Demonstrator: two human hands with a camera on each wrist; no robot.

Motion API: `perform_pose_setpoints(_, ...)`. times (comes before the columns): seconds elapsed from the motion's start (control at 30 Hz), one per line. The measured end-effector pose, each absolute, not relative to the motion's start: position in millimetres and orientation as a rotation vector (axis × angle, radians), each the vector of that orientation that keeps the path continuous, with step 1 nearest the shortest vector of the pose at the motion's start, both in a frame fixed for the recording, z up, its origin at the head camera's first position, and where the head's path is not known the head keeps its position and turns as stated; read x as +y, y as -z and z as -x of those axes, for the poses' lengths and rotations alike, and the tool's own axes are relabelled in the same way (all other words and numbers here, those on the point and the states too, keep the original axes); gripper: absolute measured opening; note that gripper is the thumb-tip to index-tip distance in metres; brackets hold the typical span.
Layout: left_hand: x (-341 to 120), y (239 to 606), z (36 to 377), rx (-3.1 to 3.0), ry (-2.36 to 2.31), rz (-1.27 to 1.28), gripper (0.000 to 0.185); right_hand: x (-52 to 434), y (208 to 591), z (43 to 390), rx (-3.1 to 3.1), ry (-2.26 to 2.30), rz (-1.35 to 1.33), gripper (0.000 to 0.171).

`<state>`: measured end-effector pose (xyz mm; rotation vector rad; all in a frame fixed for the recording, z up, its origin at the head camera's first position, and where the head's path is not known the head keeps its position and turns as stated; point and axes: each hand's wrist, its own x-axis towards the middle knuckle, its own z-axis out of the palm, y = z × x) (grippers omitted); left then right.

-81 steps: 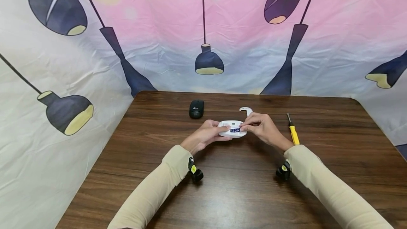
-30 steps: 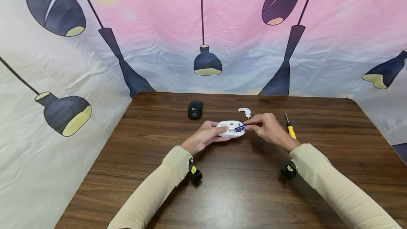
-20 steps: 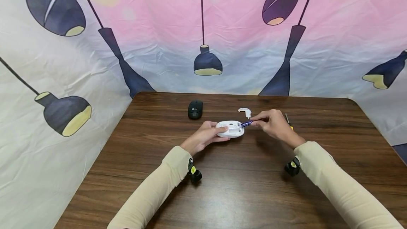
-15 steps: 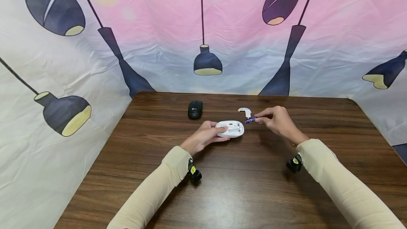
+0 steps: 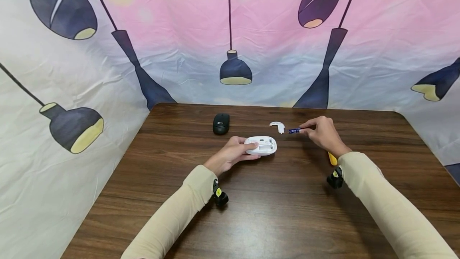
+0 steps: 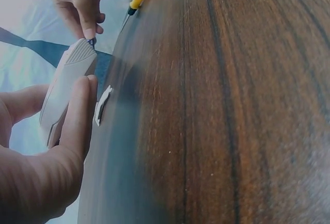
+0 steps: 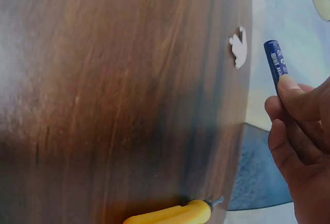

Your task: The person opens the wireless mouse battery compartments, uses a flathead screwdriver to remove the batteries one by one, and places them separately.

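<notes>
In the head view my left hand (image 5: 233, 153) grips a white computer mouse (image 5: 266, 141), its underside turned up and the battery bay uncovered. The left wrist view shows the same mouse (image 6: 67, 84) from the side, between thumb and fingers. To its right, my right hand (image 5: 323, 134) pinches a dark blue battery (image 5: 294, 130) by one end. In the right wrist view the battery (image 7: 276, 59) sticks out past the thumb and fingertips. A white battery cover (image 5: 278, 125) lies on the table just left of the battery.
A black mouse (image 5: 221, 124) stands on the brown wooden table (image 5: 251, 219) toward the back. Under the right wrist lies a yellow-handled screwdriver (image 5: 332, 158), partly hidden by the arm in the head view. Behind the table hangs a cloth printed with lamps (image 5: 235, 69).
My right hand has drawn the battery out of the white mouse's bay and carried it right, past the battery cover. The left hand keeps holding the mouse in nearly the same place.
</notes>
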<state>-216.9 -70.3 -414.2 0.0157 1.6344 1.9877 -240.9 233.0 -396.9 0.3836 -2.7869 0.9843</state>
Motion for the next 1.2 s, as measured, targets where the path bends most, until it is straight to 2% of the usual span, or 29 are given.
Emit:
perform_pose_setpoints(0.4,-68.2,412.4,217.1,1.626,-1.986,0.033,0.036,234.9,407.5,256.2,-2.883,-0.893,-0.261,0.014)
perform_pose_setpoints(1.2,-61.5,411.0,222.4,1.665,-1.980,0.037,0.039,240.0,420.5,274.1,-2.999,-0.734,-0.277,0.015)
